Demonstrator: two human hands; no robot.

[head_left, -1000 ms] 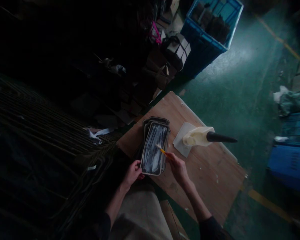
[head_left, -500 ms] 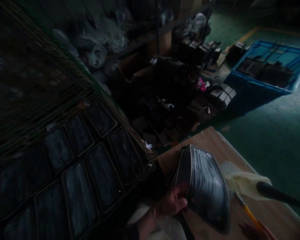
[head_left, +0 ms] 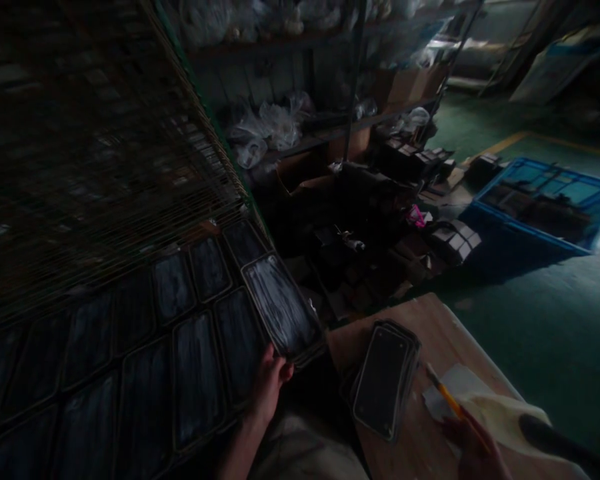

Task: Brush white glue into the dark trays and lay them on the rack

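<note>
My left hand pinches the near edge of a dark rectangular plate with a wet, streaky sheen. That plate lies at the right end of rows of similar dark plates on a wire rack. In my right hand is a paintbrush with a yellow handle, its bristles pointing up and left over the wooden board. Left of the brush, a stack of matte dark plates rests on the wooden board. Beside the brush sits a pale yellowish container with a black handle.
A green-edged wire mesh frame rises on the left above the plates. Behind stand shelves with plastic bags. Boxes and bundled pieces crowd the floor, and a blue crate stands at the right.
The wet plate has moved left with my left hand, from above the stack to the rack's right end. My right hand has raised the brush. The view has tilted up.
</note>
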